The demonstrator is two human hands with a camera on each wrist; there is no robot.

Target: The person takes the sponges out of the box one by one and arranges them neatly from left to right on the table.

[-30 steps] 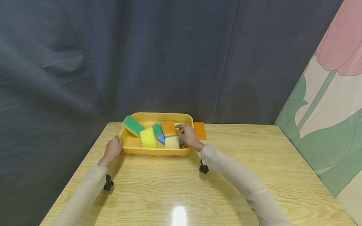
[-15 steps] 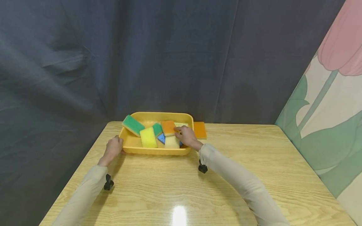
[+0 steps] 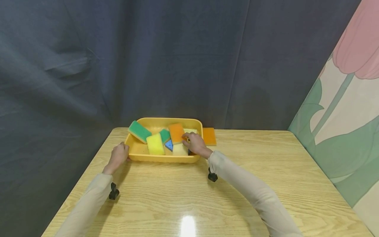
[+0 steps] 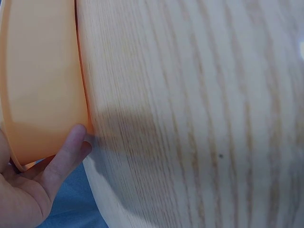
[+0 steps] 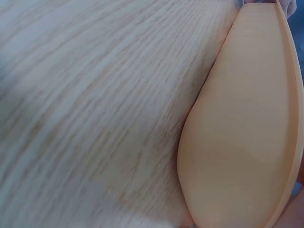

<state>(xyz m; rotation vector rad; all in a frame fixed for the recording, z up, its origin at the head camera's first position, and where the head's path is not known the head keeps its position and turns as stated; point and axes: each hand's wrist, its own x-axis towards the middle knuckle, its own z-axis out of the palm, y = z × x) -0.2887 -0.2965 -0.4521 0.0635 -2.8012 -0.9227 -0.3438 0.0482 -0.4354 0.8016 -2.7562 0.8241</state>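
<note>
tray: yellow tray, sits at the far side of the bench.
left hand: left hand grips the tray's left end; left wrist view has its fingertips low on the outer wall.
right hand: right hand reaches in over the right part of the tray, pinching the near right corner of the orange sponge, as best the head view shows; the right wrist view misses the contact.
orange sponge: orange sponge is inside the tray, right of centre, overlapping the cream sponge.
neighbours: yellow sponge, small green sponge, blue sponge just left; pale yellow sponge behind the hand.
left corner: long green sponge tilts up at the rim.
outside: second orange sponge on the bench by the right wall; touching or not, can't tell.
technique: keep the tray braced, pinch deeper than the corner, turn gently so the cream one doesn't drag.
risk: soft foam probably folds under a corner-only pinch; the tilted green one could tip if the tray is jogged.
</note>
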